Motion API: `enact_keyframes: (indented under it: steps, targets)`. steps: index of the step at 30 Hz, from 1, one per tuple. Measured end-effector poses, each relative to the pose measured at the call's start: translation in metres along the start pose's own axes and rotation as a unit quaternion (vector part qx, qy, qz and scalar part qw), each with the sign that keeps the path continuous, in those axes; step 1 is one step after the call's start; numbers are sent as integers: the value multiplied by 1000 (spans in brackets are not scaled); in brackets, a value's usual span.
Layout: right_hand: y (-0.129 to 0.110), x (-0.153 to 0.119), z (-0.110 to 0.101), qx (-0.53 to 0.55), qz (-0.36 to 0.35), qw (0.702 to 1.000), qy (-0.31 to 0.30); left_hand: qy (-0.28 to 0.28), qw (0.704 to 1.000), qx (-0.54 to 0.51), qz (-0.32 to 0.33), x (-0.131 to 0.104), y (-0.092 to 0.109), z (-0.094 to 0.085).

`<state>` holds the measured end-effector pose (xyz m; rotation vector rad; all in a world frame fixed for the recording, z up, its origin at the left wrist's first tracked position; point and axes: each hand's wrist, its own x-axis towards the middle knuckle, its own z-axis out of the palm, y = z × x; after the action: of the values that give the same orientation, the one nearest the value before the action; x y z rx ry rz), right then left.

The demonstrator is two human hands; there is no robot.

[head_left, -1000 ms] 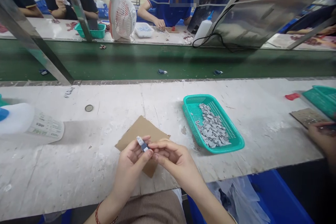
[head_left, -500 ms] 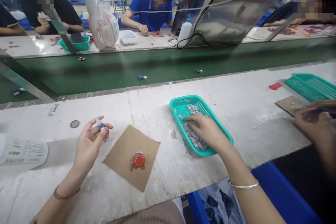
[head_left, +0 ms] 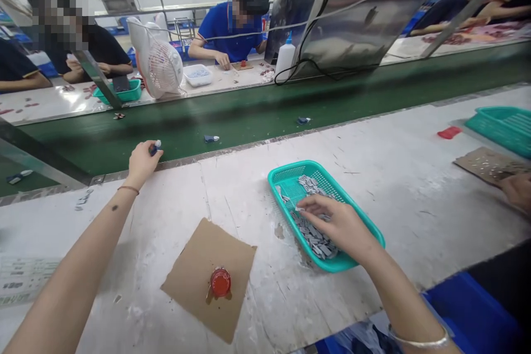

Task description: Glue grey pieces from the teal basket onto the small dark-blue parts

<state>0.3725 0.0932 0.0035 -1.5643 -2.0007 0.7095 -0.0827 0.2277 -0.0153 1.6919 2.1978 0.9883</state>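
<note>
1. Currently the left hand point(head_left: 142, 161) is stretched far forward, fingers pinched on a small blue-and-white piece point(head_left: 155, 147) right at the green belt point(head_left: 249, 113) edge.
2. Right hand point(head_left: 338, 225) rests loosely open on grey parts point(head_left: 313, 232) inside the teal basket point(head_left: 286, 174).
3. Letting go low over the belt would likely keep the piece from bouncing.
4. Between the hands lie cardboard point(head_left: 194, 287) and a red cap point(head_left: 220, 281); bare tabletop point(head_left: 394, 177) opens beyond the right hand.

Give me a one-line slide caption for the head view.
Left hand holds a small blue-and-white part at the conveyor edge; right hand reaches into the teal basket.
</note>
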Motion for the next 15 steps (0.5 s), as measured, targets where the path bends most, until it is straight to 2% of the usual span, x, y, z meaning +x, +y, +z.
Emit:
enact_keyframes:
  steps: [5, 10, 12, 15]
  targets:
    - [-13, -13, 1, 43, 6, 999, -10, -46, 995, 64, 62, 18, 11, 17]
    - [-18, -21, 5, 112, 109, 988, -4, -98, 985, 50, 136, 23, 45, 45]
    - [-20, -24, 6, 131, 144, 981, -3, -129, 981, 24, 144, 24, 58, 57]
    - [-23, -30, 4, 147, 165, 975, -6, -155, 981, -32, 110, 24, 70, 70]
